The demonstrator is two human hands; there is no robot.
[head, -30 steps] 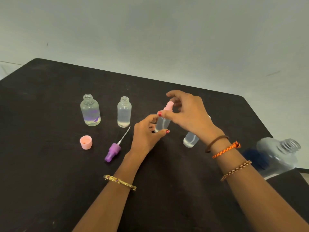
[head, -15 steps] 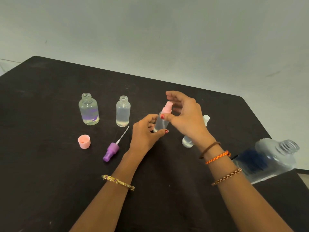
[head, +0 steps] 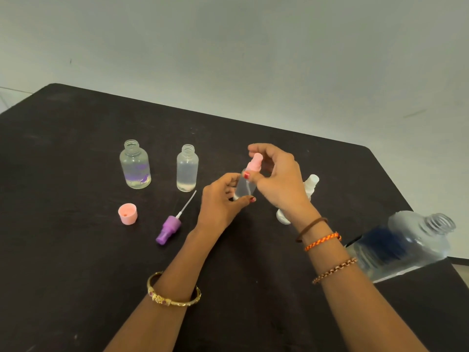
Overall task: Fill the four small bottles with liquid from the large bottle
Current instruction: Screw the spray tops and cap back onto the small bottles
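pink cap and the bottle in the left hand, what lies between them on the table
In the head view, the purple spray pump lies between the pink cap and the bottle gripped by the left hand, its tube pointing up-right.

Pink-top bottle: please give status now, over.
Left hand holds small bottle upright. Right hand pinches its pink spray top. Two open bottles stand left, uncapped; purple sprayer lies loose. Nothing in the way.
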